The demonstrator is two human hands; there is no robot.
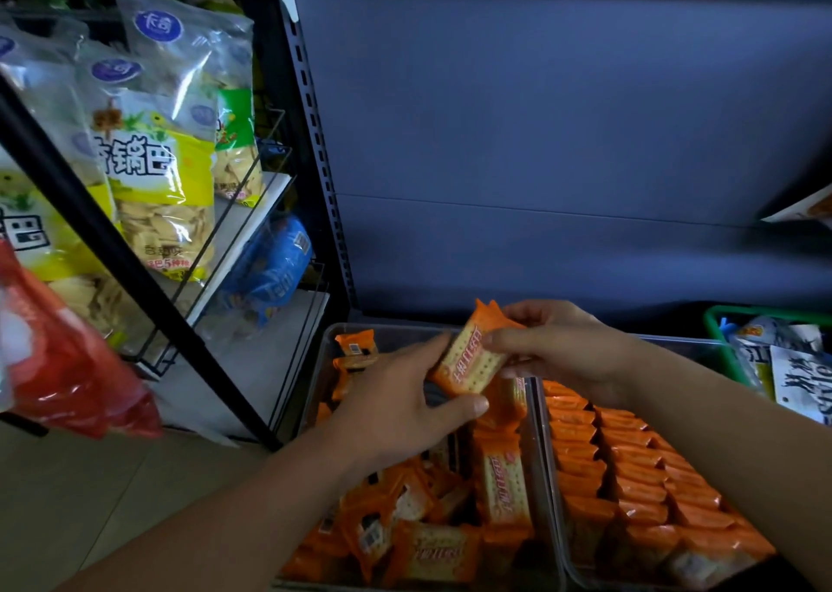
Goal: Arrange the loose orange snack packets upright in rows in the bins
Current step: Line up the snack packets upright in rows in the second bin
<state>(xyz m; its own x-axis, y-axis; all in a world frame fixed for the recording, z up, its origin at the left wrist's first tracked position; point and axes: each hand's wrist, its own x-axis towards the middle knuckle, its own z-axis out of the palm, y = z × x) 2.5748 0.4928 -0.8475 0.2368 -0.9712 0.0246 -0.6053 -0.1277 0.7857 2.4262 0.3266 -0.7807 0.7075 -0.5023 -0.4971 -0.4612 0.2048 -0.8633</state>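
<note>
Packet pinched by left hand, right hand, left bin cropped

Orange packets, clear bins

The held packet is orange with a dotted cream cracker; the neighbouring basket is green.

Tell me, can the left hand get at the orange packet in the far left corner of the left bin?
Probably yes: the corner packet sits uncovered just beyond the left hand, nothing between them. But its fingers, with the right hand, hold a second packet, which it should release first.
</note>
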